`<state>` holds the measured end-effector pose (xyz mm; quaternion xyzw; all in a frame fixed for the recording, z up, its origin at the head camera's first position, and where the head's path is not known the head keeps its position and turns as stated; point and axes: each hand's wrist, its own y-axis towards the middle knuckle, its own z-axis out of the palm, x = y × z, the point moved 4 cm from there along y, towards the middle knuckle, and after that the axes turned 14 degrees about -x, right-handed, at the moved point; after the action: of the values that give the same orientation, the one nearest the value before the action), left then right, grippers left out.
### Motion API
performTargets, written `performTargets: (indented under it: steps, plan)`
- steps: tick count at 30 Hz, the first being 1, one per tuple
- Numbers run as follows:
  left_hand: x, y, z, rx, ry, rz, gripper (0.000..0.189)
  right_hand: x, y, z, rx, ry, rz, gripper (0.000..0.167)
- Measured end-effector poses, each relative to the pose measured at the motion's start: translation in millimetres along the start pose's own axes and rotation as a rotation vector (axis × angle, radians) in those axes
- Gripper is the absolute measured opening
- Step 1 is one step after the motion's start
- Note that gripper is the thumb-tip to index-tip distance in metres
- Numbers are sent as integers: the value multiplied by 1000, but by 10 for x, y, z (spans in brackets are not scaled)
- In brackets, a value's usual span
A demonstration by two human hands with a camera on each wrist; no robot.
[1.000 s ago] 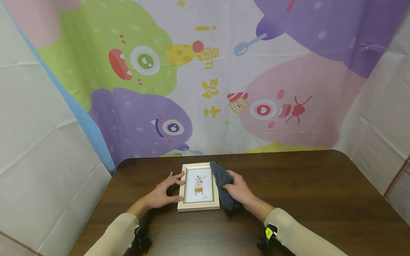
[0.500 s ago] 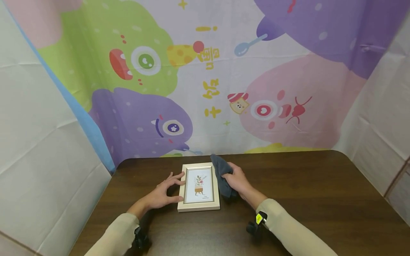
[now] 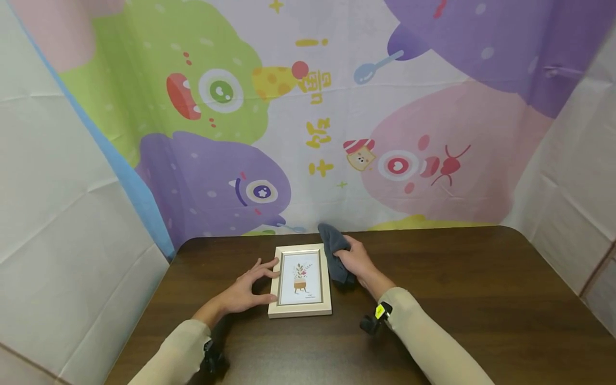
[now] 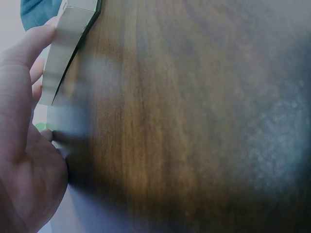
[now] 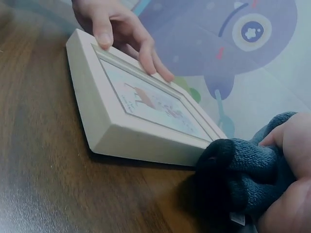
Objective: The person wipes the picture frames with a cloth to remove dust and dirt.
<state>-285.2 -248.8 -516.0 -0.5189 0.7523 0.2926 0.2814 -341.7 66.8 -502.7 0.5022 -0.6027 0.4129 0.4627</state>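
Note:
A cream picture frame (image 3: 299,309) with a potted-plant print lies face up on the table. At its left side my left hand (image 3: 243,293) rests thumb and fingertips along the border, fingers spread; the right wrist view shows these fingers (image 5: 146,51) on top of the edge. My right hand (image 3: 361,263) grips a bunched dark grey-blue cloth (image 3: 335,259) against the frame's right side, near the far right corner. Seen from the right wrist, the folded cloth (image 5: 252,167) meets the frame's end. The left wrist view shows the frame's side wall (image 4: 68,46) beside the thumb.
The dark wooden table (image 3: 457,289) extends to both sides and toward the person. Behind its far edge hangs a cartoon-printed curtain (image 3: 332,208), close to the cloth. White panels (image 3: 62,214) stand left and right. A small black device (image 3: 370,324) hangs beneath the right wrist.
My right hand and the cloth have moved away from the person along the frame's right side, up to the far corner. The left hand and frame stay put.

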Motion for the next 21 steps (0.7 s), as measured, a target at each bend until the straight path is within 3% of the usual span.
performTargets:
  steps: [8, 13, 21]
  plan:
    - [-25, -14, -12, -18, -22, 55, 57, -26, 9, -12, 20, 5, 15, 58]
    - [-57, 5, -2, 11, -11, -3, 55, -39, 15, -20, 29, -12, 11, 59]
    - [-38, 16, 1, 12, -9, 1, 55, -30, -45, -26, 26, -13, -1, 51]
